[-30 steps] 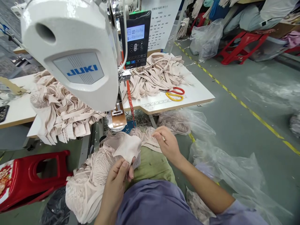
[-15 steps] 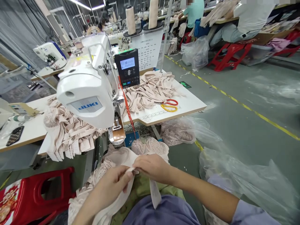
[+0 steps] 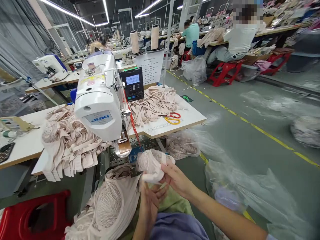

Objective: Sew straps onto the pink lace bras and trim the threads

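Note:
My right hand (image 3: 176,178) is closed on the edge of a pale beige bra (image 3: 151,163) with lace cups, held up above my lap. My left hand (image 3: 150,200) is just below it, palm turned up and fingers apart, somewhat blurred; its thumb comes up by the bra's lower left edge, and whether it touches is unclear. Over my left thigh hangs a heap of similar bras (image 3: 112,200), a lace cup facing up. Beyond my hands stands a white sewing machine (image 3: 100,103), with an orange-brown plate (image 3: 124,147) on its narrow arm.
Beige strap pieces (image 3: 155,103) and red-and-yellow scissors (image 3: 172,118) lie on the right tabletop (image 3: 188,115). More beige pieces (image 3: 72,140) overhang the left table. A red stool (image 3: 35,213) stands at lower left, clear plastic bags (image 3: 225,180) at right. Two seated people (image 3: 240,40) work farther back.
My hands, earlier together on a pale strip, have come apart. The right now lifts a bra; the left has turned palm up beneath it. The view has tilted up and shifted right.

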Available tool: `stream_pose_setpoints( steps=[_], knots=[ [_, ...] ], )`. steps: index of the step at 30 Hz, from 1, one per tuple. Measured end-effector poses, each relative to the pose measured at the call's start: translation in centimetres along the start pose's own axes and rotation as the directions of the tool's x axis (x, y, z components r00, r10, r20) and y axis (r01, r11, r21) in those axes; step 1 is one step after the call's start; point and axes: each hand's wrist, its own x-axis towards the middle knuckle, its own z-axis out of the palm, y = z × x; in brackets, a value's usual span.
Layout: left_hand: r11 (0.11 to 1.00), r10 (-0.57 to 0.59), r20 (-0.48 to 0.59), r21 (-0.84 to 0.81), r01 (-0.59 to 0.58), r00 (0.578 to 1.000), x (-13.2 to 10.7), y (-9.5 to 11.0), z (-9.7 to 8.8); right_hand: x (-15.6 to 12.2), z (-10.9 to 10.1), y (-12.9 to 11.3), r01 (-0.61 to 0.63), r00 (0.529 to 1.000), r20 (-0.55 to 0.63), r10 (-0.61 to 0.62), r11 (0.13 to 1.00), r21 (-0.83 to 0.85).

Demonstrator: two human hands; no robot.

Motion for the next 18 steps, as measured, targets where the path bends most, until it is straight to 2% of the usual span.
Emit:
stream_pose_setpoints(
  steps=[2, 4, 6, 8, 12, 16, 18],
  knots=[
    [0.984, 0.029, 0.068, -0.176, -0.017, 0.997, -0.2, 0.3, 0.6, -0.6, 1.2, 0.5, -0.017, 0.999, 0.031, 0.017, 1.0, -0.013],
    [0.956, 0.13, 0.05, -0.271, -0.112, 0.99, -1.0, 1.1, 1.1, -0.9, 2.0, 0.6, -0.025, 0.997, 0.066, 0.027, 0.999, -0.029],
    [0.929, 0.222, 0.011, -0.307, -0.208, 0.975, -1.8, 2.2, 1.1, -1.1, 2.6, 0.4, 0.0, 0.994, 0.105, 0.004, 0.999, -0.039],
    [0.929, 0.267, 0.02, -0.273, -0.252, 0.963, -2.4, 3.2, 0.4, -1.2, 3.0, 0.0, 0.06, 0.989, 0.137, -0.05, 0.996, -0.069],
    [0.966, 0.244, 0.114, -0.113, -0.232, 0.963, -2.2, 5.1, -1.9, -1.1, 3.2, -1.1, 0.145, 0.977, 0.18, -0.119, 0.98, -0.14],
    [0.972, 0.183, 0.299, -0.198, -0.127, 0.936, -1.6, 5.7, -3.2, -0.2, 3.3, -1.2, 0.1, 0.982, 0.176, -0.068, 0.978, -0.181],
    [0.97, 0.186, 0.348, -0.215, -0.116, 0.919, -1.7, 5.5, -3.3, 0.1, 3.7, -1.1, 0.054, 0.981, 0.195, -0.01, 0.974, -0.222]
  ],
)
